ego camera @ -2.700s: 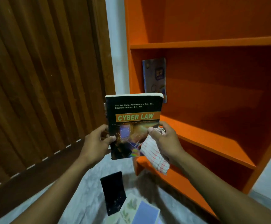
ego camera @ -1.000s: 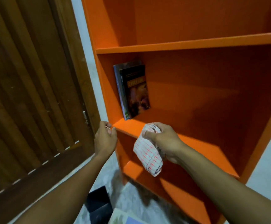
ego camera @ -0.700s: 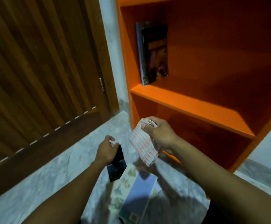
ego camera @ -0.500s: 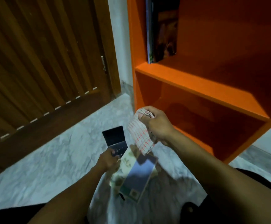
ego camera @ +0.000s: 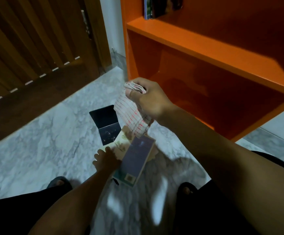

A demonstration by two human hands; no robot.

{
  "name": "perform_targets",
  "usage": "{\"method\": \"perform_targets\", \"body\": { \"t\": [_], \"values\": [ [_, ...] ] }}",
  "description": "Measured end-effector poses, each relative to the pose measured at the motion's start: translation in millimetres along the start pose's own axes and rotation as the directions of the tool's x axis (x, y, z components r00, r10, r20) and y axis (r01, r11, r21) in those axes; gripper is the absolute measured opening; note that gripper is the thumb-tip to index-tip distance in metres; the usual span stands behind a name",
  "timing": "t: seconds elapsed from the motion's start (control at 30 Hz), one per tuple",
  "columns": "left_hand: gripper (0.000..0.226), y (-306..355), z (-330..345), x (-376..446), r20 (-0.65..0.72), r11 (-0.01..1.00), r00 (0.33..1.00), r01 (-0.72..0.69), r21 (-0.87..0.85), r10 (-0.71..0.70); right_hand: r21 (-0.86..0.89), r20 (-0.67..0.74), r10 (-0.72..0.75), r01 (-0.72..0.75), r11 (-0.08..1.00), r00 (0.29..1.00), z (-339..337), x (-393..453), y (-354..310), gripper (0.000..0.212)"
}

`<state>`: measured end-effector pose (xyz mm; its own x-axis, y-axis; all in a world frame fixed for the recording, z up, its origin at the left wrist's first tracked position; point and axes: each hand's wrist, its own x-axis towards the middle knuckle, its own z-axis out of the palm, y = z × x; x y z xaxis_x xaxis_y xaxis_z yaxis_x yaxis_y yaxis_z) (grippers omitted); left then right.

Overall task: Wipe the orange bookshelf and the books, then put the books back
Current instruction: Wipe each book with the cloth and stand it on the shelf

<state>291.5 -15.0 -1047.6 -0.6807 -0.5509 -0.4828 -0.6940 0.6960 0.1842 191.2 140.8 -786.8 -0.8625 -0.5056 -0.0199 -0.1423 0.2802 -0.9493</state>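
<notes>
Knees: the person's legs, in dark clothing, fill the bottom edge; a sandalled foot shows on each side, on a pale marble floor (ego camera: pixel 36 150).
Left hand: the left hand (ego camera: pixel 106 160) reaches down onto the floor pile, fingers resting on the left edge of the blue-covered book (ego camera: pixel 137 160); whether they have closed around it cannot be told.
Floor pile: the blue book lies topmost, tilted, over a cream illustrated book (ego camera: pixel 122 141); a black book (ego camera: pixel 106 123) lies just beyond, touching them.
Handling: these look like thin paperbacks, so probably light and bendy, with smooth covers; pinching near the spine should stop one flopping or sliding off.
Right hand: the right hand (ego camera: pixel 148 97) hovers above the pile, clamped on a bunched white cloth with red stripes (ego camera: pixel 132 114) that hangs down, soft and limp.
Bookshelf: the orange bookshelf (ego camera: pixel 205 48) stands beyond on the right; its lowest compartment holds nothing visible.
Shelved books: two books (ego camera: pixel 152 7) stand upright at the left end of the shelf above, cut off by the frame.
Door: a brown slatted wooden door (ego camera: pixel 36 39) stands far left.
</notes>
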Motion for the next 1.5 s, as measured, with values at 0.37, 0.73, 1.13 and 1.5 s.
{"method": "perform_targets", "body": {
  "t": [0.37,0.73,1.13,1.5],
  "values": [
    [0.044,-7.3,1.9,15.7,-0.01,0.977,0.999,0.04,-0.21,-0.044,0.006,-0.024,-0.03,0.031,1.0,0.999,-11.6,-0.5,-4.8,0.016],
    [0.009,18.2,-49.1,-6.2,-0.031,0.885,0.982,-0.179,-0.429,0.184,0.193,-0.03,0.216,-0.207,0.959,0.976,-17.0,-4.9,-8.3,0.02],
    [0.011,40.4,-251.4,-63.3,-0.179,0.637,0.943,-0.322,-0.7,0.28,0.553,-0.307,0.473,-0.25,0.795,0.826,-28.7,-4.4,-3.8,0.027],
    [0.019,41.7,-297.1,-123.1,-0.213,0.381,0.936,-0.312,-0.87,0.281,0.713,-0.139,0.479,-0.248,0.656,0.867,-6.7,-9.8,-12.6,0.032]
  ]
}}
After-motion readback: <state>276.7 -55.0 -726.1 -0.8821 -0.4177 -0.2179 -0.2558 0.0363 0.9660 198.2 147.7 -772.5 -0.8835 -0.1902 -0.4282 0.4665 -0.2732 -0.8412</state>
